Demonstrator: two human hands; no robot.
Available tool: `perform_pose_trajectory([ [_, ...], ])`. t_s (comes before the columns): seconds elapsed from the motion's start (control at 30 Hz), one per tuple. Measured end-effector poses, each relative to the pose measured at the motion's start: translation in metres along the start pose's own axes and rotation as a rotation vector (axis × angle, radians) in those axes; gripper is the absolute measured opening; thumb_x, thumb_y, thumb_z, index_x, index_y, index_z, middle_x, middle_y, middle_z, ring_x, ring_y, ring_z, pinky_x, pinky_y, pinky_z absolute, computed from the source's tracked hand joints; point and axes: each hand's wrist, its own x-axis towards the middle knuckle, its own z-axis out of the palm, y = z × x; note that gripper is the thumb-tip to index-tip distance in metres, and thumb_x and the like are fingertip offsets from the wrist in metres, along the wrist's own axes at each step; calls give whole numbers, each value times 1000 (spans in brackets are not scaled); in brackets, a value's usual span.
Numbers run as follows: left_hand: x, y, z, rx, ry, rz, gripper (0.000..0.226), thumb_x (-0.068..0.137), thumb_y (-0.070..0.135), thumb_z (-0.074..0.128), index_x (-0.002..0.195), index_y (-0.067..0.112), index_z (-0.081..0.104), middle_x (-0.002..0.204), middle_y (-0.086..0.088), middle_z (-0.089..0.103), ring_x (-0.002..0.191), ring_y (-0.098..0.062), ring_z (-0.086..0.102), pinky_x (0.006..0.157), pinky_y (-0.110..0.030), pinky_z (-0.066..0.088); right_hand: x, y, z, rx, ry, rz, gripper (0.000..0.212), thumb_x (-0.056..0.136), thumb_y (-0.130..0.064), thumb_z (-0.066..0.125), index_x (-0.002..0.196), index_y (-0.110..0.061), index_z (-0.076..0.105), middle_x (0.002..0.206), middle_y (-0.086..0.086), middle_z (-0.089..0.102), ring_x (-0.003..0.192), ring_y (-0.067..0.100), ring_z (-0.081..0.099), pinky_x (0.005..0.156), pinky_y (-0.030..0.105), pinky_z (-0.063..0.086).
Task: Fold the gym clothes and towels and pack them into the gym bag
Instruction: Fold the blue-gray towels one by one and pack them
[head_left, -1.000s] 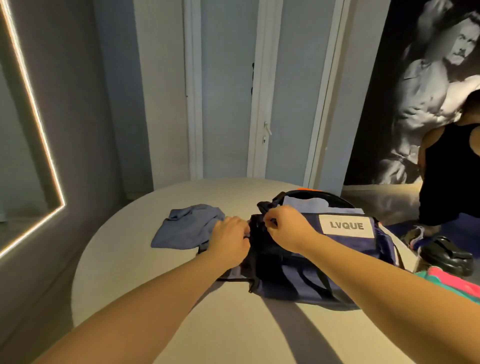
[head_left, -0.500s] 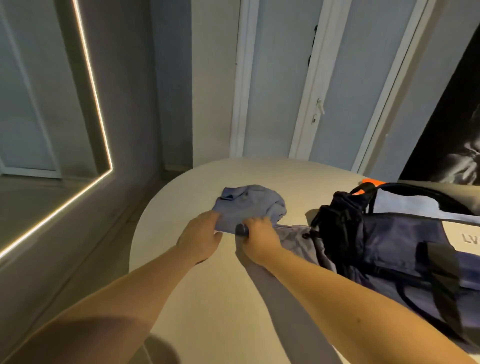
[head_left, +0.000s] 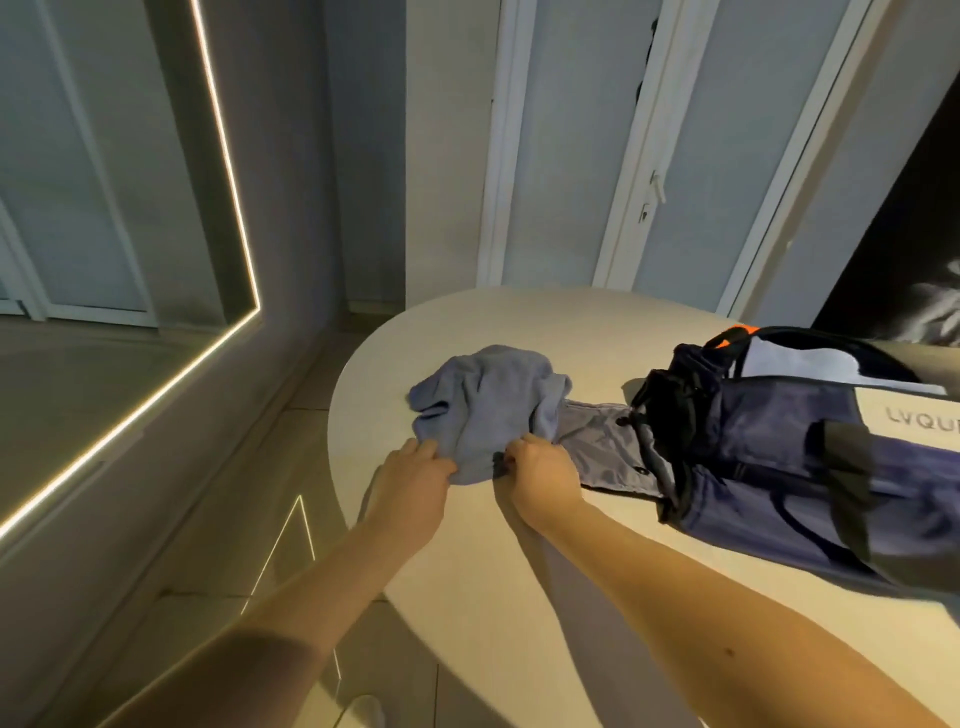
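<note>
A crumpled blue-grey towel (head_left: 488, 405) lies on the round beige table (head_left: 519, 561), near its left edge. My left hand (head_left: 413, 478) grips the towel's near left edge. My right hand (head_left: 540, 475) pinches its near right edge beside a dark tag. To the right sits a navy gym bag (head_left: 810, 452) with a white label and black straps, its top open with pale folded cloth (head_left: 800, 366) inside. A grey garment (head_left: 602, 447) lies flat between towel and bag, partly under both.
The table's left rim drops to a tiled floor (head_left: 249, 519). A mirror with a lit edge (head_left: 228, 156) fills the left wall. White doors (head_left: 649, 156) stand behind the table. A dark poster (head_left: 914, 249) hangs at far right.
Both hands left the bag's end and moved left to the towel, taking hold of its near edge. The view swung left and down, leaving the bag at the right.
</note>
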Motion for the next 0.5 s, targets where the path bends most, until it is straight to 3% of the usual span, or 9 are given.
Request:
perform_pose_trajectory([
  [0.17,-76,46,-39,-59,86,6,8,83,19,69,75,20,68,81,2,57,79,-24,54,64,-38,49,-79,-8,-5,255,98,-42,6,81,-3,57,83,-5,62,88,13,65,75,39,56,61,36,27],
  [0.3,-133,78,-72,-188,69,-33,12,93,26,59,83,21,57,85,9,55,85,-13,49,81,-30,43,-142,-7,-11,345,94,-84,14,76,-5,50,76,-16,60,81,1,68,76,32,61,67,37,44],
  [0.43,-171,100,-100,-388,33,-238,22,98,38,58,85,22,52,70,11,53,64,-10,51,54,-25,36,-202,-1,-22,403,82,-94,22,83,-7,58,80,-29,58,83,-6,68,83,31,63,78,38,48],
  [0.5,-186,112,-112,-464,47,-283,19,99,38,58,89,24,52,67,10,55,62,-9,55,51,-25,38,-227,0,-31,435,79,-79,23,87,-9,63,88,-33,65,91,-12,70,89,24,66,84,38,49],
])
